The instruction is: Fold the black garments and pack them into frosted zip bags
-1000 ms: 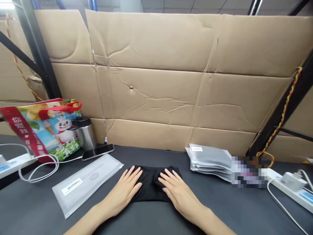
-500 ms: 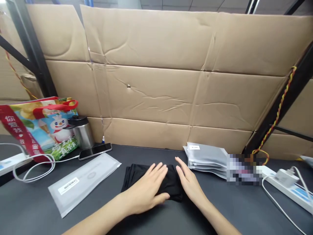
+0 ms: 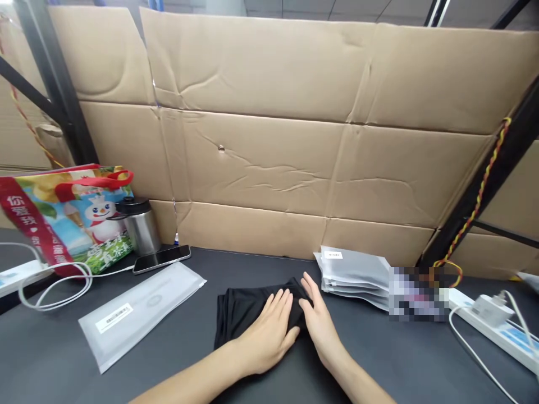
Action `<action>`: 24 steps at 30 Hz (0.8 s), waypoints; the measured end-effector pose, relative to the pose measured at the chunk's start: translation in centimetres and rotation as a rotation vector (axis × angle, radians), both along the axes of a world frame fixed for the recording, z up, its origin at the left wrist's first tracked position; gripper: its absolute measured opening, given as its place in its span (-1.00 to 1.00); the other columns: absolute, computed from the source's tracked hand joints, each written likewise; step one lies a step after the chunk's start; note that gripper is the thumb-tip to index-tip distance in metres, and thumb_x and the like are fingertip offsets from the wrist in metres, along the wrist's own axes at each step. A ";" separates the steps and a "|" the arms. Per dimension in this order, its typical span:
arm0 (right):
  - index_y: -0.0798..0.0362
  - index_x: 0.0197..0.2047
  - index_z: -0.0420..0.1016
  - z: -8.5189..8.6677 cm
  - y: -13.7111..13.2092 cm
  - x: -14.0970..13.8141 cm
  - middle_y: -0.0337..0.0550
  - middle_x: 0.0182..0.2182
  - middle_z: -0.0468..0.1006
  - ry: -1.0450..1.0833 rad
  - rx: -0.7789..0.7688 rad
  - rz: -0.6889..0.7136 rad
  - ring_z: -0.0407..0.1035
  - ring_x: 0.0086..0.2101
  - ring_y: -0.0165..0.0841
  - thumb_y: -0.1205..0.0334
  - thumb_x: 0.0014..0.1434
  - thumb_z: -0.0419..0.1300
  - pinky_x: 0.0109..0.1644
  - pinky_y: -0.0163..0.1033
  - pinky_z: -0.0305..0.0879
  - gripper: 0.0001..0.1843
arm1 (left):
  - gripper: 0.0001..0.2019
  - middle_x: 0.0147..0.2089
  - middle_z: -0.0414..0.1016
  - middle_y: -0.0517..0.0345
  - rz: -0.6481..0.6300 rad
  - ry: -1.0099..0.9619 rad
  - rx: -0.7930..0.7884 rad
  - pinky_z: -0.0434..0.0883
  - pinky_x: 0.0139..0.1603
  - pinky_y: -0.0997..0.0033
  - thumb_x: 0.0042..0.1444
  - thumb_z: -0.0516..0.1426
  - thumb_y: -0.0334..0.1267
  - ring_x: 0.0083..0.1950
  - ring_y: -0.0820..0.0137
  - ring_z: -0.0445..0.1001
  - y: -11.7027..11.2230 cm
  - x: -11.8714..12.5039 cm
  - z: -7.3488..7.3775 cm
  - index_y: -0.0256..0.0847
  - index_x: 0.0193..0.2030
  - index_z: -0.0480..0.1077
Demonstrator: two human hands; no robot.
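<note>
A folded piece of black cloth (image 3: 238,308) lies on the dark tabletop in front of me, its layers showing at the left edge. My left hand (image 3: 268,335) rests flat on top of it, fingers stretched out and pointing up and to the right. At the cloth's right edge is my right hand (image 3: 320,330), fingers extended and thumb apart, touching the side where the fabric bunches up. Part of the cloth is hidden under both hands. To the left lies a frosted zip bag (image 3: 147,314) with a barcode label.
Several frosted bags (image 3: 353,275) are stacked at the right, beside a blurred patch. Power strips (image 3: 501,328) with white cables flank both sides. A phone (image 3: 162,260), a steel flask (image 3: 143,230) and a printed bag (image 3: 84,219) stand back left. A cardboard wall (image 3: 252,168) closes the rear.
My left hand has slid slightly right over the cloth. My right hand has closed in on the right edge, and the fabric there has shifted and bunched upward. The cloth's left edge moved a little right.
</note>
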State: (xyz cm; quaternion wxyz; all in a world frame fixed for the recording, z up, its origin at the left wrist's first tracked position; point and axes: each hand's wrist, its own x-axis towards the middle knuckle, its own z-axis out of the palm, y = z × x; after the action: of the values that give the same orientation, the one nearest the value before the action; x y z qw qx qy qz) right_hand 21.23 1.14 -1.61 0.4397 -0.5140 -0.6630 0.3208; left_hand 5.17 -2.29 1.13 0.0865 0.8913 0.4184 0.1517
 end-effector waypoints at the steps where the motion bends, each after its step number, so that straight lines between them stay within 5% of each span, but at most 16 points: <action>1: -0.02 0.36 -0.18 0.2 0.1 0.4 -0.04 0.29 0.08 0.018 0.018 0.011 -0.05 0.26 -0.32 0.27 0.20 -0.16 0.27 -0.02 0.01 -0.35 | -0.42 0.41 -0.17 -0.15 -0.006 -0.006 -0.011 -0.03 0.35 0.02 0.35 -0.14 -0.06 0.40 0.16 -0.23 0.1 -0.7 0.6 -0.36 0.39 -0.13; 5: -0.05 0.36 -0.14 2.1 0.8 2.6 -0.09 0.27 0.15 -0.025 0.111 0.057 0.00 0.25 -0.33 0.35 0.16 -0.16 0.29 -0.01 -0.05 -0.32 | -0.53 0.39 0.00 0.06 0.081 -0.019 -0.029 -0.11 0.36 -0.02 0.38 -0.21 -0.06 0.41 0.25 -0.17 0.7 -6.4 1.9 -0.14 0.34 0.05; 9: -0.09 0.36 -0.11 5.1 0.6 2.7 -0.20 0.29 0.09 -0.245 0.287 0.127 -0.05 0.26 -0.33 0.41 0.16 -0.17 0.32 -0.03 -0.10 -0.31 | -0.58 0.38 0.03 0.18 0.077 -0.002 -0.073 -0.05 0.35 0.05 0.39 -0.21 -0.11 0.39 0.31 -0.06 0.5 -10.7 0.9 -0.01 0.35 0.01; 14: -0.10 0.38 -0.24 6.3 -2.3 -2.6 -0.20 0.37 -0.25 -0.578 0.436 0.344 -0.14 0.29 -0.29 0.62 0.01 -0.20 0.28 -0.09 0.03 -0.11 | -0.54 0.39 0.00 0.15 0.116 -0.044 0.038 -0.05 0.37 0.10 0.39 -0.19 -0.22 0.37 0.35 0.02 0.1 -10.5 -0.9 -0.03 0.39 -0.16; 18: 0.16 0.38 -0.19 4.5 -5.2 -6.9 0.06 0.34 -0.15 -0.746 0.382 0.487 -0.14 0.28 -0.16 0.51 0.11 -0.07 0.28 -0.04 0.04 -0.24 | -0.51 0.40 -0.03 0.06 0.107 -0.038 0.054 -0.03 0.36 0.08 0.38 -0.21 -0.31 0.37 0.36 0.01 0.2 -10.5 -1.4 -0.10 0.41 -0.24; 20: 0.29 0.36 -0.13 4.2 -6.0 -8.0 0.14 0.32 -0.10 -0.746 0.332 0.469 -0.15 0.27 -0.11 0.31 0.20 0.00 0.29 -0.03 0.01 -0.30 | -0.48 0.40 -0.04 0.04 0.094 -0.038 0.058 -0.02 0.36 0.07 0.36 -0.21 -0.36 0.37 0.36 0.00 0.3 -10.8 -1.6 -0.12 0.41 -0.28; 24: 0.40 0.33 -0.10 5.1 -5.5 -9.1 0.20 0.30 -0.09 -0.743 0.265 0.211 -0.22 0.27 -0.05 0.03 0.26 -0.05 0.30 0.04 -0.05 -0.25 | -0.42 0.41 -0.06 0.05 0.095 -0.036 0.081 -0.04 0.36 0.05 0.32 -0.18 -0.41 0.37 0.34 0.00 0.5 -10.9 -2.1 -0.11 0.41 -0.35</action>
State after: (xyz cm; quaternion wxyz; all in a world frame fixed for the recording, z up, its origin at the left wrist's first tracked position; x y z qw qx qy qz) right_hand 12.10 -4.38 3.47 0.1975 -0.4630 -0.8614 0.0682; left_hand -5.76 -1.78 -0.97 0.0505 0.8704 0.4519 0.1886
